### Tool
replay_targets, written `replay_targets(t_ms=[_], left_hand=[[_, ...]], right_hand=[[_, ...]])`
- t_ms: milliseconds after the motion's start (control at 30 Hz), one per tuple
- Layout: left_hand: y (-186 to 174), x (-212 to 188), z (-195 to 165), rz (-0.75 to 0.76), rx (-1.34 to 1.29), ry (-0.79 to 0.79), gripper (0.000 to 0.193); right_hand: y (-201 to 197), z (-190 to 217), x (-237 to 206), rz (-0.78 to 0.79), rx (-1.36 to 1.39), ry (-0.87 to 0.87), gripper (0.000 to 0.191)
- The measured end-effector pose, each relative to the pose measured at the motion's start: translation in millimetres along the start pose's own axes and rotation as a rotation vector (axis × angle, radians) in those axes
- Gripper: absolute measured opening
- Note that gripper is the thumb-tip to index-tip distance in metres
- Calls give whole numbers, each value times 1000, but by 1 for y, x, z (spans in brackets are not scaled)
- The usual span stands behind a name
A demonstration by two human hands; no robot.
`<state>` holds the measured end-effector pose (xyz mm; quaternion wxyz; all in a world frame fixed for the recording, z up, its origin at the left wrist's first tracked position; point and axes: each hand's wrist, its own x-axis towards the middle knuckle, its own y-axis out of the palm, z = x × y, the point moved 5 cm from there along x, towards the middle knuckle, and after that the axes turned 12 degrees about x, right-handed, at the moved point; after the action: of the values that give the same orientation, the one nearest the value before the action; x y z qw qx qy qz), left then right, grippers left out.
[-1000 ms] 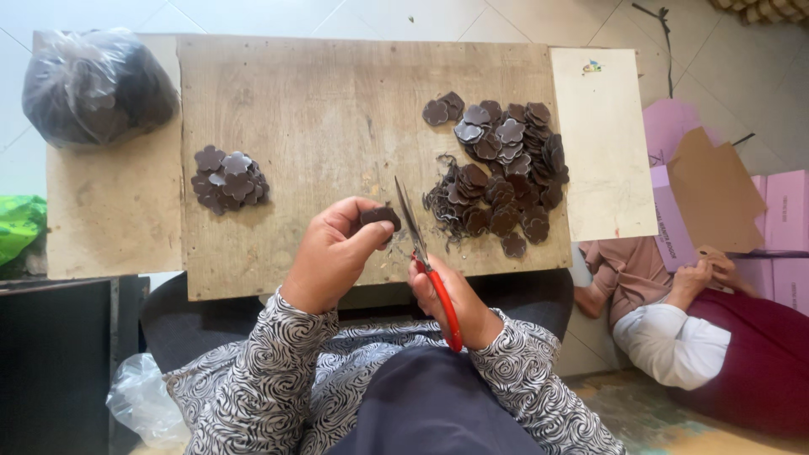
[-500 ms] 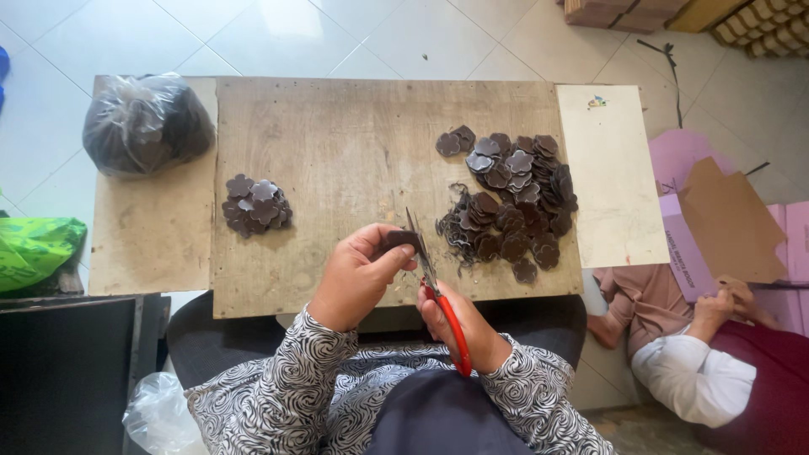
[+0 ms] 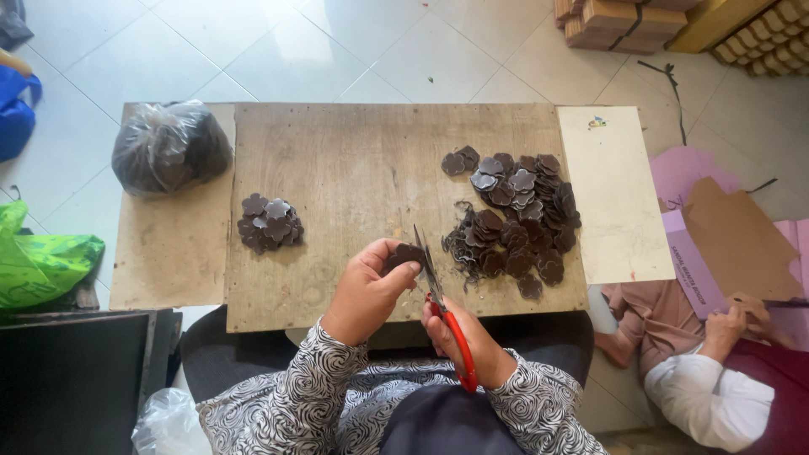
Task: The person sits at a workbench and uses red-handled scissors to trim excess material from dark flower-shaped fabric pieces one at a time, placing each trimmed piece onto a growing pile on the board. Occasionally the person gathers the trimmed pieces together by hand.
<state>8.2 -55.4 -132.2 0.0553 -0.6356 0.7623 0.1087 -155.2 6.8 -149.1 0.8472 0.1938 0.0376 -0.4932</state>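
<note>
Worn wooden tabletop (image 3: 354,168) on pale tiled floor, trimming at its 6 o'clock edge.
My left hand (image 3: 364,291) pinches a dark brown flower-shaped cutout (image 3: 407,254); my right hand (image 3: 459,337) grips red-handled scissors (image 3: 442,307), blades at the cutout. Big cutout pile (image 3: 514,219) at 3 o'clock, small pile (image 3: 270,223) at 9.

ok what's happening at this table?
A person seated at a wooden board is trimming a small dark flower-shaped piece, pinched in the left hand, with red-handled scissors held in the right hand. A big pile of similar dark pieces lies to the right, a smaller pile to the left, and a plastic bag of dark material sits at the far left. Another person sits on the floor nearby.
</note>
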Motion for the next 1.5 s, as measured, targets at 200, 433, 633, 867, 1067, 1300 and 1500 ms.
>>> replay_targets(t_ms=[200, 433, 633, 867, 1067, 1300, 1500], left_hand=[[0, 2, -2, -2, -23, 12, 14], [-1, 1, 0, -7, -31, 3, 12], [-2, 2, 0, -20, -16, 7, 12], [-4, 2, -8, -29, -11, 29, 14], [-7, -1, -10, -47, 44, -61, 15], [-4, -2, -14, -42, 8, -15, 16], [-2, -3, -19, -47, -50, -3, 22]], right_hand=[[1, 3, 3, -13, -17, 0, 50], [1, 5, 1, -8, -53, 22, 49], [1, 4, 3, -15, -48, 20, 49], [3, 6, 6, -23, -40, 5, 47], [3, 7, 7, -26, -49, 21, 49], [2, 7, 6, -29, -46, 19, 55], [0, 5, 4, -19, 34, -30, 58]])
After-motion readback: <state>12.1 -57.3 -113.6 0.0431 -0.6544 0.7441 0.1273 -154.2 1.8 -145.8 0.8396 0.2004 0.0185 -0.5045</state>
